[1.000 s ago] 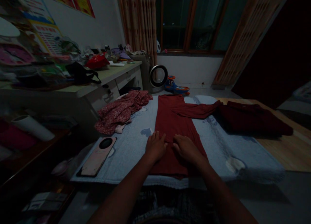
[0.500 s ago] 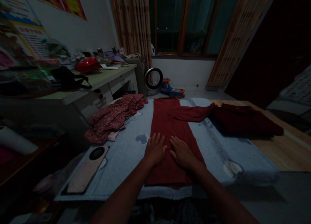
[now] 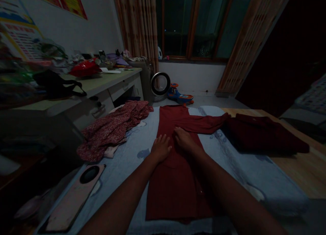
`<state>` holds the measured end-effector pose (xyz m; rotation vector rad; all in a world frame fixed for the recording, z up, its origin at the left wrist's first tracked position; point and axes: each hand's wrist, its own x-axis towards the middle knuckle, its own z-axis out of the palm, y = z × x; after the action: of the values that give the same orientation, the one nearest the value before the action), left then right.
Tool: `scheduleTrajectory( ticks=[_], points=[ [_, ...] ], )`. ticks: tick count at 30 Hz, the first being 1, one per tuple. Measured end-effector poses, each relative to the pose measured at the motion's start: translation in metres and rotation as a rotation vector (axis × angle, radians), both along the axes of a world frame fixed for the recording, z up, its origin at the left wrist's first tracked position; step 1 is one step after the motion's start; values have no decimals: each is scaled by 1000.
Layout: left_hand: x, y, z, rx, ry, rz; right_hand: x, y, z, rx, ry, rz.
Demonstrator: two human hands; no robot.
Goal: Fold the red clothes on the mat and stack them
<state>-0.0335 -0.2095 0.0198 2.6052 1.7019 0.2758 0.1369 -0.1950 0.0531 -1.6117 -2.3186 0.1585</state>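
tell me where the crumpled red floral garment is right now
In the head view, the crumpled red floral garment lies on the light blue blanket, left of the flat dark red shirt, beside the desk.

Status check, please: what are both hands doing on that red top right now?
Left hand and right hand flat, open, on red top. One sleeve out sideways. Floral garment and phone lie apart.

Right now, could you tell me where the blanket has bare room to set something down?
Bare blanket lies between the red garment and the dark folded clothes. A narrower strip runs between the garment and the phone. The far left is crowded by the floral heap; both hands, left hand and right hand, press the garment.
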Motion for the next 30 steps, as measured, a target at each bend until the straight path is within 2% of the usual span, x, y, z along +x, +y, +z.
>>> scheduleTrajectory(
  ticks=[3,5,7,10,14,16,19,23,26,30],
  points=[
    [0,-1,-13,-10,7,27,0,20,-9,-56,-64,-19],
    [-1,-4,-15,4,1,49,0,32,-8,-121,-100,-59],
    [-1,-5,-12,3,3,64,-1,47,-3,-151,-114,-115],
    [0,3,1,-4,18,72,-6,68,3,-121,-112,-197],
    [2,36,15,63,-9,80,-13,77,-9,29,-65,-259],
    [1,55,12,88,-14,40,-14,74,-22,91,-31,-221],
    [-2,78,-3,20,7,9,-12,71,-36,90,-3,-168],
    [-5,97,-18,-12,6,48,-10,74,-42,92,-20,-154],
    [-7,113,-20,-17,-7,108,-10,76,-45,88,-38,-152],
    [-6,137,-13,-10,-20,204,-11,77,-47,63,-21,-156]
  ],
)
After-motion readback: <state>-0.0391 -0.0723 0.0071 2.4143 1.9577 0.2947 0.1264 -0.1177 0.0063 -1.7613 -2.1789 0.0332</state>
